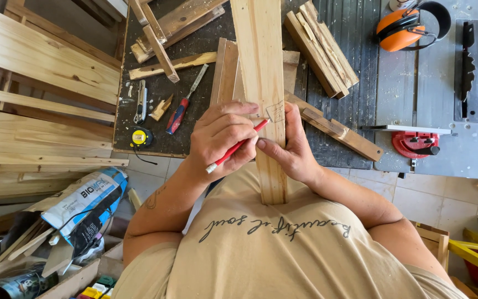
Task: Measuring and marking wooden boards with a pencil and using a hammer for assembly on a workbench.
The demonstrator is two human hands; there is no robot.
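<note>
A long pale wooden plank [262, 83] ran lengthwise from the person's chest out over the dark table [355, 33], its near end pressed against the beige shirt. The left hand [219, 138] had its grip closed on a red pencil [238, 147], fingers pinched around the shaft, the tip touching the plank's face just beside a small pencilled square mark [275, 112]. The right hand [289, 147] lay against the plank's right edge, its fingers wrapped onto the board and the thumb pointing toward the pencil tip; that grip was narrow, steadying the plank from the side rather than lifting it. So the plank sat between the two hands, with the pencil crossing from the left onto its surface.

On the table to the left lay a red-handled chisel [181, 108], a utility knife [140, 101] and a yellow tape measure [139, 137], well apart from the hands. Scrap wood strips [322, 47] lay to the right of the plank. Farther right stood a table saw [466, 66] with orange ear defenders [402, 27] resting on it.
</note>
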